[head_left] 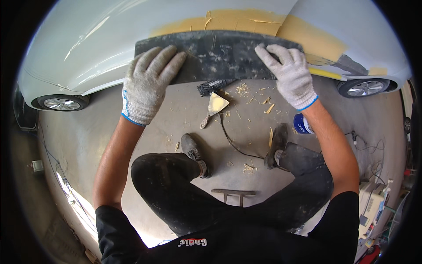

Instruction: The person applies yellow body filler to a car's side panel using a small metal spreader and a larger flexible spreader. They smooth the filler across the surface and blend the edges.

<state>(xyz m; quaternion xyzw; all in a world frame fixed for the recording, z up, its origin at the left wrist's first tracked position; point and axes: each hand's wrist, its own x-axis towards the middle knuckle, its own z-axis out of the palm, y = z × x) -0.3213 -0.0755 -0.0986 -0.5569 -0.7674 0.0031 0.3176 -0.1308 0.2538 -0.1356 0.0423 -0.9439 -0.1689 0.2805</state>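
A long black flexible-looking sheet [215, 57] with pale smudges spans the space between my hands, against or just in front of the side of a white car [110, 44]. My left hand [149, 81], in a white knitted glove with a blue cuff, holds its left end with the fingers over its face. At the right end, my gloved right hand [290, 72] grips it the same way, thumb side inward. Yellow-tan filler [250, 21] covers a band of the car's panels above and right of the sheet. Whatever lies behind the sheet is hidden.
On the floor lie a black power tool [212, 87], a putty knife [216, 105] carrying yellow filler, and scattered shavings [242, 89]. A cable [228, 136] runs toward my right shoe. A blue can [301, 123] stands below my right wrist. Tangled wires and a beige case [372, 202] sit farther right.
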